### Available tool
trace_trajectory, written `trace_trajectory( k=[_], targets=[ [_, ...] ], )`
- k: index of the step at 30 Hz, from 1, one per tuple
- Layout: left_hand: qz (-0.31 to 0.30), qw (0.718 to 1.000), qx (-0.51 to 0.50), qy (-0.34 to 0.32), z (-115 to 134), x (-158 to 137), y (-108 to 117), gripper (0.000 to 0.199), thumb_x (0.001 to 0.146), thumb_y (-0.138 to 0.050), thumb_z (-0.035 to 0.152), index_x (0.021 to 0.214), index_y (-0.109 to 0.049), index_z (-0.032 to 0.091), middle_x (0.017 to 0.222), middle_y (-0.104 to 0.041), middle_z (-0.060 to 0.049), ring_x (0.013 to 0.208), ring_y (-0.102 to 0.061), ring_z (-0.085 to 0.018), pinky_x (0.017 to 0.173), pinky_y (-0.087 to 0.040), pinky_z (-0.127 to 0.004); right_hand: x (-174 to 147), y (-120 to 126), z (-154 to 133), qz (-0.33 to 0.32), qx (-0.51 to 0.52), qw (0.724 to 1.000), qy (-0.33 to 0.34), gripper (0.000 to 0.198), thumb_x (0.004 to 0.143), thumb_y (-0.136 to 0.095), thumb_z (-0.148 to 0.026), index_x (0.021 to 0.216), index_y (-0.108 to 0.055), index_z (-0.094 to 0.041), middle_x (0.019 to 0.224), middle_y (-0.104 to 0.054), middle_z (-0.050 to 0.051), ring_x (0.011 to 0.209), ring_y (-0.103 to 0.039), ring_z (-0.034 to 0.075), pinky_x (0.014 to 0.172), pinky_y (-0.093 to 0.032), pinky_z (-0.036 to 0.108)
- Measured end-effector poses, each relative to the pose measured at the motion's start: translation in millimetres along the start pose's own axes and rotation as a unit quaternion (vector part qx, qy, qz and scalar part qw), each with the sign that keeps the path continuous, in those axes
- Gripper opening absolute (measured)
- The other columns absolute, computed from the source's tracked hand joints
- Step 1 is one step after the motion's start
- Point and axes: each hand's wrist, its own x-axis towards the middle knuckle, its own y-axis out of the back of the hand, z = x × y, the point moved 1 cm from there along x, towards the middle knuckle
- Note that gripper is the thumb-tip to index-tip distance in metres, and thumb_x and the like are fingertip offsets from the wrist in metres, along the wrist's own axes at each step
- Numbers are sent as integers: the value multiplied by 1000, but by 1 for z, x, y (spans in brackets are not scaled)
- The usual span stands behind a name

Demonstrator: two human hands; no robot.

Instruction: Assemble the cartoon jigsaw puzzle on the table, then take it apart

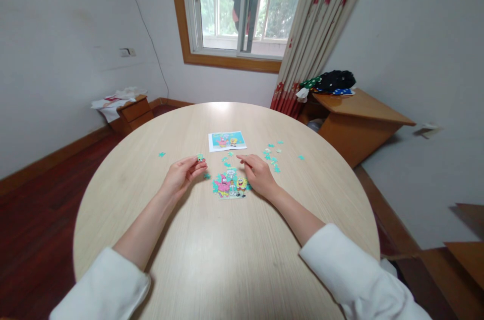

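My left hand pinches a small greenish puzzle piece between thumb and fingertips, raised a little over the table. Between my hands lies a partly assembled jigsaw puzzle with a pink figure, a pale figure and a yellow one on turquoise. Over its right edge is my right hand, index finger stretched out toward a few loose puzzle pieces; it appears to hold nothing, though its lower fingers are partly hidden. Behind these pieces lies a printed reference picture of the same figures.
More loose turquoise pieces lie scattered right of the picture, with a single piece far left and another far right. The round wooden table stands before a window. A wooden desk bears clothes.
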Motion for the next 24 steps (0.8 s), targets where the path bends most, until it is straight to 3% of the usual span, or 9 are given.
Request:
trace_trajectory(
  k=[19, 21, 24],
  targets=[
    [27, 1000, 14, -1, 4, -7, -6, 14, 72, -64, 2, 72, -54, 12, 70, -70, -8, 67, -68, -14, 67, -58, -25, 0, 1, -1, -2, 14, 1000, -22, 39, 84, -39, -8, 113, -63, -19, 92, -67, 7, 84, -61, 17, 79, -50, 32],
    [23, 999, 27, -7, 5, -8, -7, 14, 71, -65, 4, 79, -56, 11, 69, -70, -7, 63, -67, -13, 62, -57, -24, 1, 0, -2, -5, 39, 998, -45, 38, 83, -40, -9, 113, -62, -19, 91, -66, 7, 79, -62, 15, 77, -50, 32],
    [20, 999, 42, -23, 7, -10, -6, 24, 71, -64, 6, 94, -59, 10, 68, -68, -6, 57, -64, -11, 55, -54, -20, 1, -2, 1, 3, 133, 982, -133, 36, 85, -42, -18, 118, -57, -21, 86, -65, 3, 64, -62, 11, 67, -52, 28]
  ],
)
